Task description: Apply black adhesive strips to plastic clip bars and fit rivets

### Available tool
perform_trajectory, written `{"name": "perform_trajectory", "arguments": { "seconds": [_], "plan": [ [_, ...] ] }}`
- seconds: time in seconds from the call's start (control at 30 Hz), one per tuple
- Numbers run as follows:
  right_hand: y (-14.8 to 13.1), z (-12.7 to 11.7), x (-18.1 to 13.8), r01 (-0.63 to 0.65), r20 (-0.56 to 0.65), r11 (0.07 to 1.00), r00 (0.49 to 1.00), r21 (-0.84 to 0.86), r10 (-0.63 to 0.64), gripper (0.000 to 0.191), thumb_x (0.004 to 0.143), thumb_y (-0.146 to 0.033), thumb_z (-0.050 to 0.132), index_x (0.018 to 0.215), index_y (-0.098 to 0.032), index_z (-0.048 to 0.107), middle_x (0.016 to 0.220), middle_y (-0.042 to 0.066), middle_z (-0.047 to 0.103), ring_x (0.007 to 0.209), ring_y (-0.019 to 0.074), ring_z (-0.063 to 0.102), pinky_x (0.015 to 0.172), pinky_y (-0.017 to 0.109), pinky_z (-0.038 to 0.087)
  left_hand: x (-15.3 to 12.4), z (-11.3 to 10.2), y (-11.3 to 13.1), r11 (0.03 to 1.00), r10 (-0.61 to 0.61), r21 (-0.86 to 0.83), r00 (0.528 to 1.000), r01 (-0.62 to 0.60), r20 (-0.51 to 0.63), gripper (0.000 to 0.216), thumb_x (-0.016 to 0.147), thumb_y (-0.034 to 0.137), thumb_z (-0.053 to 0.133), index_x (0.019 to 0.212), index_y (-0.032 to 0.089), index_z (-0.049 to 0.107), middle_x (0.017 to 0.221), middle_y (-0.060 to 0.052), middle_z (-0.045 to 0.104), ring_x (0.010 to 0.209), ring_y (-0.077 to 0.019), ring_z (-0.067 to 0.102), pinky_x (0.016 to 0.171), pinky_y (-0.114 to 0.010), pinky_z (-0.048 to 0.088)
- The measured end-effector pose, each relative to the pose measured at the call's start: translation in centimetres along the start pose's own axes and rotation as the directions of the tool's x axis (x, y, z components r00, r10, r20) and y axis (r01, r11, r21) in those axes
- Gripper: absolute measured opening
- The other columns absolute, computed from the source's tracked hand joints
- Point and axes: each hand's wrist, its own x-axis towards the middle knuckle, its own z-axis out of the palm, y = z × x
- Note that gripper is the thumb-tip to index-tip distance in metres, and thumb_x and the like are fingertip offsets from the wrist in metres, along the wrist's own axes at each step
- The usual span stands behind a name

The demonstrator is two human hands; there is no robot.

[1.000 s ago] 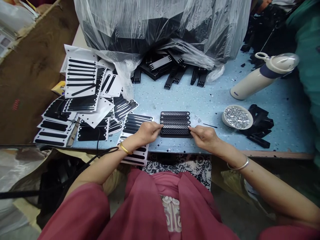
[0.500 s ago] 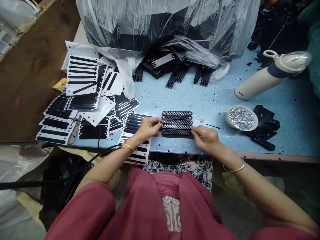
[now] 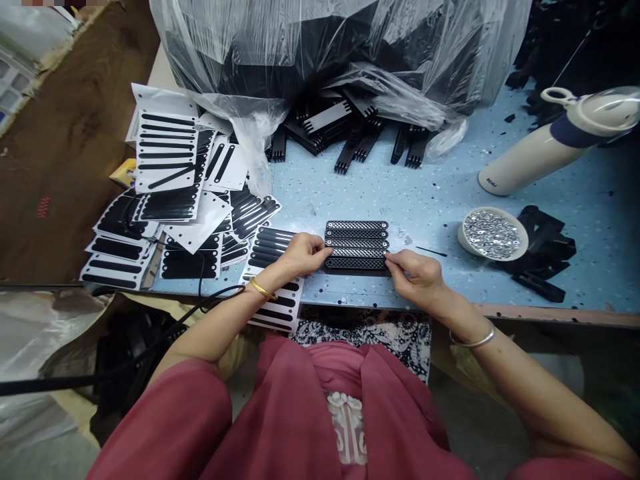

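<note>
A black slatted piece [image 3: 357, 226] with several mesh-patterned strips side by side lies flat near the table's front edge. Small light dots show at the ends of some strips. My left hand [image 3: 305, 256] is closed in a pinch at the left end of one lower black mesh strip [image 3: 357, 253]. At that strip's right end, the thumb and fingers of my right hand [image 3: 417, 272] are pinched together too. The fingertips hide both ends. Beneath my left wrist lies a white sheet of black adhesive strips [image 3: 280, 315].
More sticker sheets [image 3: 167, 147] pile up at left. A white bowl [image 3: 466, 245] of small metal rings stands at right beside black parts [image 3: 543, 250]. Behind are a bottle [image 3: 530, 160], a clear plastic bag [image 3: 300, 47] and black slotted pieces [image 3: 345, 157]. A thin black stick [image 3: 431, 251] lies nearby.
The view has shifted slightly, moving the bowl and bottle toward the right. Both hands keep their pinches at the two ends of the strip, with hardly any movement.
</note>
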Motion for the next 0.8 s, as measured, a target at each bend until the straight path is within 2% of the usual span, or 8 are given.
{"name": "perform_trajectory", "arguments": {
  "seconds": [0.1, 0.2, 0.3, 0.4, 0.5, 0.6, 0.7, 0.8],
  "plan": [
    [0.1, -0.1, 0.1, 0.000, -0.003, 1.000, 1.000, 0.017, 0.000, 0.015, 0.088, -0.016, 0.055, 0.087, -0.019, 0.070, 0.063, 0.003, 0.067, 0.055, 0.0159, 0.061, 0.054, 0.028, 0.047, 0.2, -0.4, 0.4, 0.995, -0.060, -0.071, 0.993, 0.068, 0.097, 0.032, 0.084, 0.028, 0.061, 0.056, 0.019, 0.050, 0.038, 0.004, 0.048, 0.031, -0.0116, 0.052, 0.034, -0.021, 0.032],
    [0.0, -0.2, 0.2, -0.050, 0.006, 0.998, 0.999, 0.030, 0.049, 0.013, 0.086, -0.018, 0.058, 0.086, -0.020, 0.071, 0.067, 0.003, 0.070, 0.058, 0.0166, 0.064, 0.056, 0.028, 0.049, 0.3, -0.7, 0.6, 0.980, -0.063, -0.179, 0.985, 0.092, 0.160, 0.034, 0.088, 0.030, 0.058, 0.058, 0.018, 0.050, 0.044, 0.001, 0.055, 0.032, -0.0107, 0.055, 0.033, -0.019, 0.032],
    [-0.1, -0.2, 0.2, -0.076, -0.011, 0.997, 0.997, 0.025, 0.076, 0.012, 0.085, -0.018, 0.060, 0.084, -0.021, 0.071, 0.069, 0.004, 0.072, 0.058, 0.0171, 0.066, 0.055, 0.028, 0.051, 0.2, -1.0, 0.6, 0.969, -0.061, -0.228, 0.986, 0.096, 0.156, 0.034, 0.091, 0.030, 0.053, 0.060, 0.017, 0.051, 0.046, -0.001, 0.058, 0.034, -0.0090, 0.055, 0.033, -0.018, 0.032],
    [0.0, 0.0, 0.1, -0.108, -0.029, 0.994, 0.994, -0.003, 0.108, 0.011, 0.084, -0.020, 0.061, 0.084, -0.021, 0.072, 0.071, 0.004, 0.074, 0.059, 0.0180, 0.068, 0.056, 0.029, 0.052, -0.4, -1.3, 0.8, 0.988, -0.056, -0.139, 0.995, 0.067, 0.082, 0.033, 0.092, 0.028, 0.048, 0.061, 0.017, 0.052, 0.049, 0.000, 0.059, 0.035, -0.0091, 0.053, 0.037, -0.021, 0.036],
    [0.0, 0.2, 0.1, -0.151, -0.047, 0.988, 0.988, -0.019, 0.150, 0.010, 0.084, -0.024, 0.063, 0.085, -0.021, 0.072, 0.071, 0.005, 0.075, 0.057, 0.0182, 0.068, 0.054, 0.028, 0.053, -1.5, -1.4, 1.0, 0.992, 0.116, 0.054, 0.989, -0.111, -0.092, 0.037, 0.092, 0.029, 0.048, 0.056, 0.019, 0.048, 0.047, 0.002, 0.054, 0.040, -0.0088, 0.050, 0.044, -0.023, 0.036],
    [-0.2, 0.2, 0.3, -0.147, -0.041, 0.989, 0.988, 0.002, 0.147, 0.011, 0.085, -0.024, 0.063, 0.090, -0.020, 0.072, 0.069, 0.004, 0.074, 0.054, 0.0166, 0.067, 0.052, 0.027, 0.052, -2.6, -1.0, 0.7, 0.921, 0.351, 0.250, 0.915, -0.299, -0.197, 0.038, 0.091, 0.032, 0.050, 0.056, 0.019, 0.046, 0.046, 0.003, 0.046, 0.045, -0.0087, 0.044, 0.049, -0.023, 0.033],
    [-0.3, -0.9, 0.6, -0.093, -0.064, 0.995, 0.994, -0.024, 0.091, 0.012, 0.086, -0.022, 0.061, 0.092, -0.019, 0.071, 0.068, 0.003, 0.072, 0.054, 0.0155, 0.064, 0.053, 0.027, 0.050, -3.3, -0.2, 0.0, 0.799, 0.528, 0.427, 0.834, -0.424, -0.159, 0.034, 0.090, 0.039, 0.056, 0.064, 0.018, 0.052, 0.052, 0.002, 0.050, 0.048, -0.0102, 0.044, 0.049, -0.024, 0.032],
    [1.0, -3.9, 0.8, -0.086, -0.103, 0.983, 0.992, -0.160, 0.070, 0.012, 0.087, -0.021, 0.059, 0.086, -0.020, 0.071, 0.067, 0.003, 0.069, 0.059, 0.0167, 0.064, 0.058, 0.029, 0.049, -3.4, 0.5, -0.6, 0.644, 0.635, 0.589, 0.771, -0.489, -0.054, 0.036, 0.090, 0.045, 0.058, 0.067, 0.018, 0.055, 0.059, -0.002, 0.057, 0.052, -0.0137, 0.050, 0.050, -0.026, 0.033]
  ]
}}
